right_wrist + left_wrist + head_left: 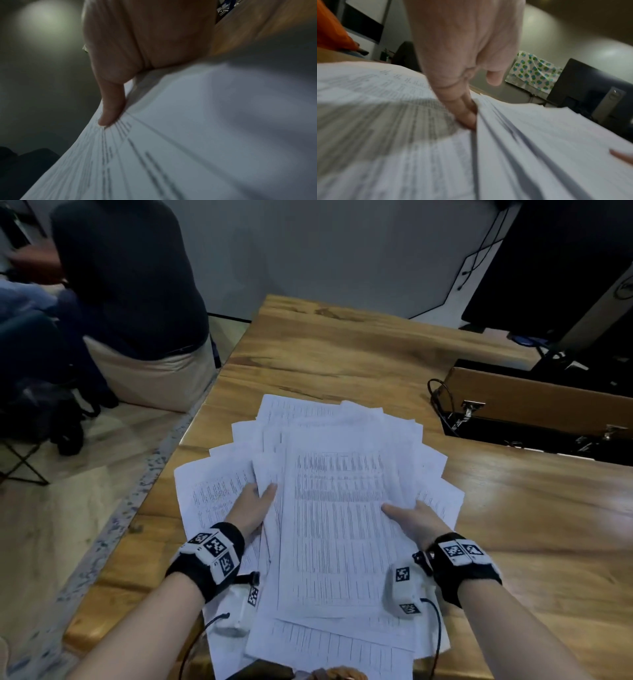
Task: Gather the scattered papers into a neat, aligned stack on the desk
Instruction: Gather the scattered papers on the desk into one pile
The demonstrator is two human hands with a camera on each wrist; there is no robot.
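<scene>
White papers fan loosely over the desk while the left hand and right hand grasp the pile's side edges, apparently to square them.

The print on the papers is too blurred to read. Fingers of both hands are hidden beneath the sheets, whose near ends the picture's edge cuts off.

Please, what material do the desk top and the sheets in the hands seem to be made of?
Desk: apparently solid wood with a glossy varnish; grain, knots and soft reflections show. Sheets: thin white printed office paper, matte; they bend and fan where the left hand and right hand grip them.
</scene>
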